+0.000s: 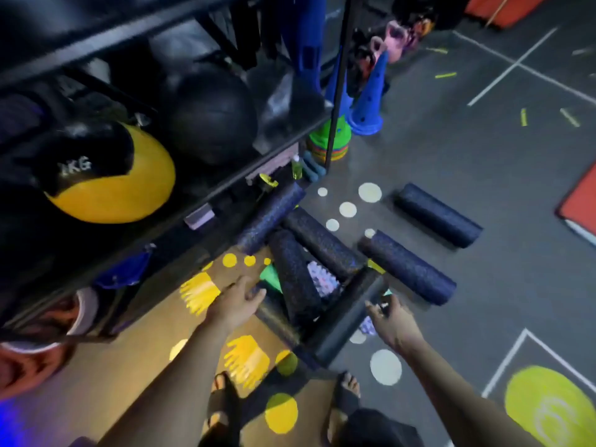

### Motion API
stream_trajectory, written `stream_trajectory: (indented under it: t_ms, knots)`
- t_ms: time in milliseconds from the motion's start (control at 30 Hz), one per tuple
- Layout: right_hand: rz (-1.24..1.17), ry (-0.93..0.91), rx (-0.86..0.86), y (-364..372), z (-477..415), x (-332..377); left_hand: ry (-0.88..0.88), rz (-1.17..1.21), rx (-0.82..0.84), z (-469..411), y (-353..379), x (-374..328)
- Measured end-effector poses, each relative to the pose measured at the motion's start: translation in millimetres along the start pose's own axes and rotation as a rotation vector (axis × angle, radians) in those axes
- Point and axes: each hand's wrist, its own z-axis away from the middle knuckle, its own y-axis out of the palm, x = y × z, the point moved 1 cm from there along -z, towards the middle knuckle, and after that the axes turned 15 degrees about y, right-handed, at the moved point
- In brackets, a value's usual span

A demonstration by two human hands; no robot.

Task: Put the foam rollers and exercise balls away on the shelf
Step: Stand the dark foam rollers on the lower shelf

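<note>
Reaching for foam rollers (300,279) lower centre; left hand (237,303) spread, empty; right hand (395,324) grip unclear; next, lift one onto shelf (225,185)

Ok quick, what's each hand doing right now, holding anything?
Left hand: open, over the rollers, holding nothing.
Right hand: open, beside the black roller, holding nothing.

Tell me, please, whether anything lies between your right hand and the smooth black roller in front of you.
Nothing visible does: the right hand is close beside the roller, nothing between them. The roller seems to rest atop the speckled rollers, so it should lift free.
</note>
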Motion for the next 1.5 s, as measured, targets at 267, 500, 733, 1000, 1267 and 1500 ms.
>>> stream_trajectory:
  t_ms: [267,500,733,1000,1267,1500]
  knots:
    - [0.301,0.051,0.318,130.1,-113.8,-28.7,-0.423,0.252,0.025,-28.9,115.3,68.1]
    - [0.315,0.022,0.273,191.8,-194.3,35.5,-0.702,0.513,-0.072,-104.1,197.6,156.4]
    - [0.266,0.062,0.259,346.1,-360.2,73.2,-0.875,0.897,-0.186,-206.6,354.7,283.5]
    - [-0.151,0.061,0.395,418.6,-429.8,5.1,-0.608,1.256,-0.525,-262.3,455.6,338.4]
    - [-0.154,0.174,0.593,372.9,-399.5,24.5,-0.662,0.944,-0.895,-247.0,442.0,337.3]
    - [-0.127,0.17,0.553,254.9,-304.0,88.7,-0.581,0.855,-1.09,-199.5,271.7,252.7]
